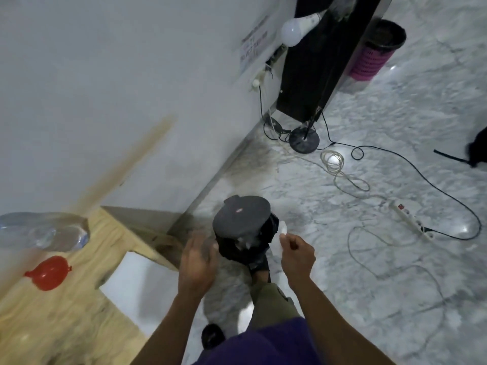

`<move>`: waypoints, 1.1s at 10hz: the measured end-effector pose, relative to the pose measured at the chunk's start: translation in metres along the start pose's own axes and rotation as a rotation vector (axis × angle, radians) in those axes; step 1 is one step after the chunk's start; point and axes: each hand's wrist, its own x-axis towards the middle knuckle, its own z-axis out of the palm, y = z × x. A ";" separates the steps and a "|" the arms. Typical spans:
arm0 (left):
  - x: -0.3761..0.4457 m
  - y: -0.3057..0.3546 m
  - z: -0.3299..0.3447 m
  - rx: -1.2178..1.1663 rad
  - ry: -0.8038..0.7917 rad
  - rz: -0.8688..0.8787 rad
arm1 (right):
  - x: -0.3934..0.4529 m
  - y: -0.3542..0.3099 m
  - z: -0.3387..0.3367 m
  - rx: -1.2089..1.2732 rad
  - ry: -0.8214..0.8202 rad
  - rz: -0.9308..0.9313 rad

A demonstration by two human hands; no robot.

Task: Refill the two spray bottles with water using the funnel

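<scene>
two hands are working over a black pedal bin [243, 227] on the marble floor [369, 259], beside the wooden desk [110, 233]. the right hand [296, 255] is pinching a small pale scrap [282, 230] between thumb and fingers, just beside the bin's raised lid. the left hand [196, 262] is hovering near the bin's side with its fingers loosely spread; blur is hiding whether it is holding anything, so i cannot tell. a foot in a dark sandal [259, 264] is resting at the bin's base, likely on the pedal.

neither spray bottle nor the funnel is showing anywhere in this one view; the only water vessel visible is one clear plastic bottle [44, 231] lying on its side on the desk, next to one red balloon [48, 272].

as for risk, i judge the cables are the worry: one black cord [434, 185], one pale coiled cord [334, 162] and one power strip [411, 219] are trailing across the floor, so spilled water or a careless step could cause trouble. one pink basket [374, 51] is standing well apart.
</scene>
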 end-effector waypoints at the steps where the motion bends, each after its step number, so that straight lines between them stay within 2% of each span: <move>1: 0.014 0.002 0.026 0.003 -0.019 -0.082 | 0.027 0.004 0.002 -0.100 -0.060 0.001; 2: 0.024 0.004 0.044 0.025 -0.037 -0.118 | 0.045 0.013 0.009 -0.168 -0.049 -0.036; 3: 0.031 0.006 0.060 0.000 -0.052 -0.172 | 0.059 0.023 0.021 -0.247 -0.103 0.011; 4: 0.039 0.001 0.080 -0.010 -0.032 -0.151 | 0.071 0.040 0.038 -0.285 -0.154 0.013; 7: 0.053 -0.058 0.132 0.004 -0.091 -0.188 | 0.080 0.092 0.087 -0.377 -0.167 -0.018; 10: 0.054 -0.088 0.162 -0.021 -0.074 -0.128 | 0.091 0.107 0.106 -0.256 -0.255 -0.018; 11: 0.054 -0.080 0.157 -0.052 -0.032 -0.145 | 0.089 0.104 0.102 -0.222 -0.234 0.013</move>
